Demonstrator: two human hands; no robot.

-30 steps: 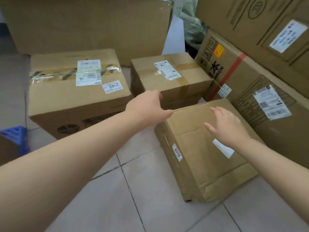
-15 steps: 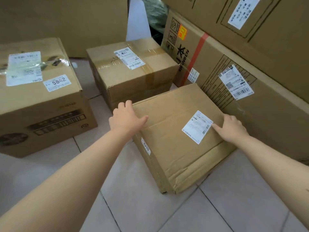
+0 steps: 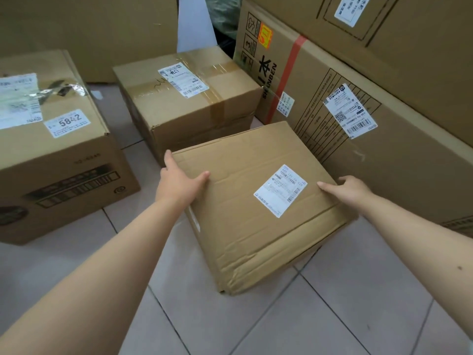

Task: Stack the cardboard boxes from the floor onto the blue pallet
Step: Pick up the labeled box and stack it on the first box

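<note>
1. Along the right side, a long printed carton (image 3: 358,139) lies on the tiled floor (image 3: 256,324), with an orange-red band across it, black lettering and a barcode label; another big carton (image 3: 399,39) sits above and behind it.
2. At the far left stands a large box (image 3: 53,149) with a white sticker reading 5842 and torn tape over its top labels.
3. Behind that, a broad plain cardboard sheet or box (image 3: 89,29) fills the back of the view.
4. Near the centre back sits a taped box (image 3: 189,98) with a shipping label on top, just beside the long printed carton.
5. In the middle, the creased box (image 3: 256,208) is the one being handled. It is tilted, its near corner low by the floor tiles, its far edge close to the taped box and its right side close to the long printed carton. A white label (image 3: 280,190) is stuck on its top face.
6. The left hand (image 3: 179,183) clasps the box's left edge, thumb lying on top, fingers wrapped down the side and out of sight.
7. The right hand (image 3: 350,189) grips the right edge likewise, thumb pointing across the top, fingers curled over the side.
</note>
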